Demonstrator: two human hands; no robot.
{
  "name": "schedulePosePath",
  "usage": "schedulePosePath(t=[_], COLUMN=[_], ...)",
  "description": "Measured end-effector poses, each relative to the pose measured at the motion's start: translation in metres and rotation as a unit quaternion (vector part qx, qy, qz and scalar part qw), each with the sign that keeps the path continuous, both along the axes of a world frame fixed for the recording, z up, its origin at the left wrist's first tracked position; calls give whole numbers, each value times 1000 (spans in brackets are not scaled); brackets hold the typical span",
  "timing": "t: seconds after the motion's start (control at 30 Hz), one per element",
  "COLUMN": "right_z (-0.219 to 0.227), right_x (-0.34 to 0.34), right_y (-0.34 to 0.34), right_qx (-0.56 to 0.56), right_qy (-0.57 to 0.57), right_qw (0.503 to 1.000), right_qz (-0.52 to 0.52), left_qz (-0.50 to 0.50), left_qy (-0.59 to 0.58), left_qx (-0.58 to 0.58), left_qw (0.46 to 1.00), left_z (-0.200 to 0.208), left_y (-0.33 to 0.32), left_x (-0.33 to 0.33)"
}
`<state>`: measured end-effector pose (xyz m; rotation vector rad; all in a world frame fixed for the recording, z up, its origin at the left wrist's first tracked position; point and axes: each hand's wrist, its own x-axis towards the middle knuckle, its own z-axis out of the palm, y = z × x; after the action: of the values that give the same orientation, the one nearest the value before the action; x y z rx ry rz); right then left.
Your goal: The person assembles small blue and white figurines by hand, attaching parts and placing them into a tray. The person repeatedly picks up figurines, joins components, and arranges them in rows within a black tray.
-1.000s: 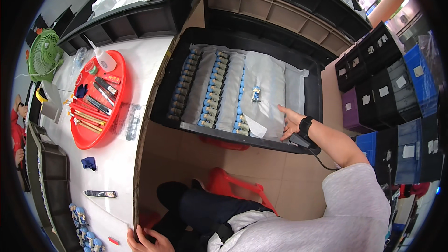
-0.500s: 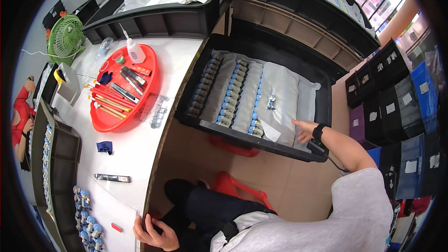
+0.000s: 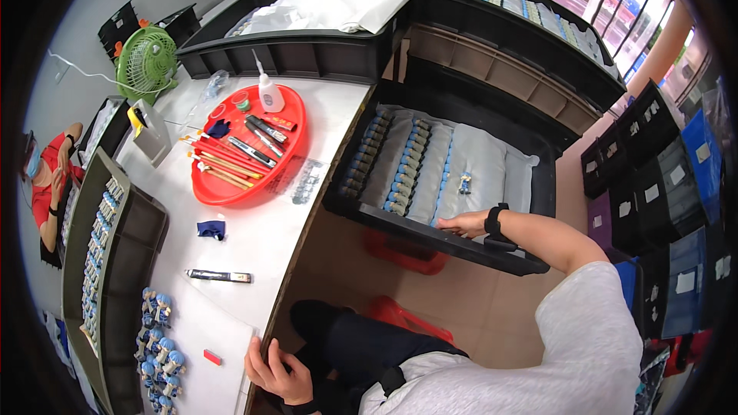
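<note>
White sheeting (image 3: 483,142) was touched by the outstretched right hand (image 3: 467,223), fingers nearly closed, grip unclear; table (image 3: 265,257), by left hand (image 3: 284,376) at seven o'clock, fingers parted.

Shallow plastic crate (image 3: 407,224): blk. Inside, rows of small moulded figs. (image 3: 407,169) w/ lt-blue caps, cream/grey below; rows alternate w/ wht tissue strips (image 3: 480,150), so stripy overall. Lone blue-&-cream fig. (image 3: 465,183) on plain wht sheet. Flat worktop (image 3: 261,246): wht. Oval plastic tray (image 3: 296,123): bright red; thin wooden brushes (image 3: 223,174): tan & red handles. Squeeze bottle (image 3: 270,97): wht. Round plastic fan (image 3: 147,61): green. Crumpled cloth (image 3: 211,229): navy. Small flat block (image 3: 212,357): red. Short-sleeved fabric shirt (image 3: 553,338): lt grey; wristband (image 3: 493,221): blk.
</note>
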<state>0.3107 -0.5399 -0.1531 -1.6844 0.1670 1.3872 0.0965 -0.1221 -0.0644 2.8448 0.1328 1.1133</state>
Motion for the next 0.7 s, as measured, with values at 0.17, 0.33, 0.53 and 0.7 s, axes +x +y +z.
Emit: schedulePosePath(t=[0.17, 0.33, 0.53, 0.7], right_z=[-16, 17, 89, 141], right_x=[15, 20, -15, -67], right_y=[15, 33, 121, 227], right_qx=[21, -139, 130, 355], right_qy=[30, -344, -360, -310], right_qw=[999, 919, 921, 878], right_qz=[-7, 135, -76, -83], left_qz=[-11, -14, -77, -159], left_qy=[-4, -4, 0, -51], left_qx=[-8, -21, -146, -261], left_qw=[1000, 1000, 986, 951], left_z=[2, 4, 26, 44], left_y=[-3, -1, 15, 28], left_x=[1, 0, -7, -35])
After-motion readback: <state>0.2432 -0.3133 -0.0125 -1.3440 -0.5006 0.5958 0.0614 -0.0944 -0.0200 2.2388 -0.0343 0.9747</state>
